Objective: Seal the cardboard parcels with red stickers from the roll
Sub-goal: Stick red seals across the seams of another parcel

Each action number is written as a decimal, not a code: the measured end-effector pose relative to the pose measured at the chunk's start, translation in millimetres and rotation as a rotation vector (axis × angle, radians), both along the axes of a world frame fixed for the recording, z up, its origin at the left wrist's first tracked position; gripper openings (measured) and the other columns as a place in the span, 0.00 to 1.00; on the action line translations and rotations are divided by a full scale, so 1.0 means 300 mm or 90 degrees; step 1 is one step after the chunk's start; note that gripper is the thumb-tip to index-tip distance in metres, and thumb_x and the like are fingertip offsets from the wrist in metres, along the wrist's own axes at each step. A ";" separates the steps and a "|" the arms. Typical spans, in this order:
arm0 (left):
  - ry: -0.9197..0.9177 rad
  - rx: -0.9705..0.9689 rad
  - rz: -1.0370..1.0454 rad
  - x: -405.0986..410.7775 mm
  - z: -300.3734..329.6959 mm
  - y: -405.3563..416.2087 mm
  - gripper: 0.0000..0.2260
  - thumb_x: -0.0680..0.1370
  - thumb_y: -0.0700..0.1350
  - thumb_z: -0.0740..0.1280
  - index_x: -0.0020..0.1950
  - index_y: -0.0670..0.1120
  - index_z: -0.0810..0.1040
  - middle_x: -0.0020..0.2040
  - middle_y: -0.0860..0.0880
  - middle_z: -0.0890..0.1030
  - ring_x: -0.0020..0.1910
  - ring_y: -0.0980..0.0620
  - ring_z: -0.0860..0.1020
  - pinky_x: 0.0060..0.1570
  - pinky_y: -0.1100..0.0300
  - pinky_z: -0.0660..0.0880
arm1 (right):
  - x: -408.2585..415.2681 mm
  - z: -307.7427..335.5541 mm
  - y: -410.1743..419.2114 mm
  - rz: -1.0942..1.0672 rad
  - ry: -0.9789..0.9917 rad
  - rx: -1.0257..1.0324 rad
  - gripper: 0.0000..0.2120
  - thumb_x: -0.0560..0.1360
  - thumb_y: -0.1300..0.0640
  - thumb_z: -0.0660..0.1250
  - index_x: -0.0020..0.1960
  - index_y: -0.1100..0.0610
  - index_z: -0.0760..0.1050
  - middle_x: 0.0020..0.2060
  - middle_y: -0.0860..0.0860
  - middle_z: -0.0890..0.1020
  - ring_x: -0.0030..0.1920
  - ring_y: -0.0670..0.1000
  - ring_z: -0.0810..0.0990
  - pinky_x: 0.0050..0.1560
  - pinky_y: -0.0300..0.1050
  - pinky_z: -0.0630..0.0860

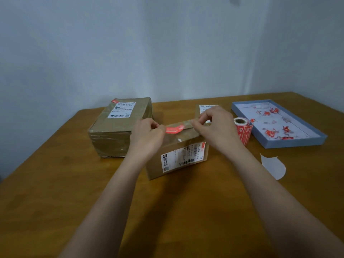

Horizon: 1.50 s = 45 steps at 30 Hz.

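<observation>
A small cardboard parcel [176, 159] with a white shipping label stands in the middle of the wooden table. A red sticker [174, 129] is stretched over its top seam. My left hand [147, 135] pinches the sticker's left end and my right hand [216, 125] pinches its right end, fingers curled. Right of the parcel stands the roll of red stickers [243, 127], a strip hanging down its front. A bigger taped parcel [119, 127] with a red sticker on its far top edge sits to the left. My right hand mostly hides a third parcel [202, 108] behind.
A shallow blue tray [297, 144] at the right holds crumpled red sticker scraps. A white piece of backing paper [272, 165] lies on the table [55, 192] near the right edge. A pale wall rises just behind the table.
</observation>
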<state>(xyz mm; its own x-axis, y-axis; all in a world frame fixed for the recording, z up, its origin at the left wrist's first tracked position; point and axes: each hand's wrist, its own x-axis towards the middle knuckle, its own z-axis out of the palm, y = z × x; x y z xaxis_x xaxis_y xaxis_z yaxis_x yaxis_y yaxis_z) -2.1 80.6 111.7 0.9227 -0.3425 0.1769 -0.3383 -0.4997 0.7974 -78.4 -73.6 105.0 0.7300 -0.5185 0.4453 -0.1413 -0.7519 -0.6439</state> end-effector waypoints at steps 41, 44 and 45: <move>-0.140 -0.051 -0.071 -0.071 0.047 0.011 0.06 0.79 0.43 0.65 0.43 0.51 0.72 0.57 0.52 0.70 0.57 0.56 0.67 0.52 0.65 0.60 | -0.023 -0.041 0.011 0.085 -0.171 0.075 0.05 0.74 0.50 0.70 0.42 0.50 0.79 0.45 0.45 0.79 0.53 0.45 0.75 0.58 0.45 0.71; -0.145 -0.046 -0.078 -0.072 0.044 0.009 0.06 0.79 0.43 0.65 0.43 0.50 0.72 0.56 0.52 0.71 0.56 0.56 0.68 0.46 0.70 0.61 | -0.016 -0.033 0.012 0.085 -0.160 0.075 0.04 0.75 0.55 0.69 0.41 0.51 0.79 0.44 0.46 0.79 0.53 0.46 0.76 0.60 0.49 0.72; -0.143 -0.045 -0.079 -0.071 0.042 0.009 0.06 0.79 0.43 0.65 0.43 0.50 0.72 0.56 0.52 0.71 0.56 0.56 0.68 0.45 0.71 0.61 | -0.014 -0.031 0.012 0.081 -0.152 0.077 0.04 0.75 0.55 0.69 0.41 0.51 0.79 0.44 0.46 0.79 0.53 0.47 0.76 0.60 0.48 0.72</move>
<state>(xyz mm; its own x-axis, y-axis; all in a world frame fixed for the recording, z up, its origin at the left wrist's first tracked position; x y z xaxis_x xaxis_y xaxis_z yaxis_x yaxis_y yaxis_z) -23.2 83.3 124.3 0.8095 -0.4296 0.4002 -0.5659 -0.3893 0.7268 -82.6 -70.0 95.8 0.6742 -0.4897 0.5528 0.1153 -0.6695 -0.7338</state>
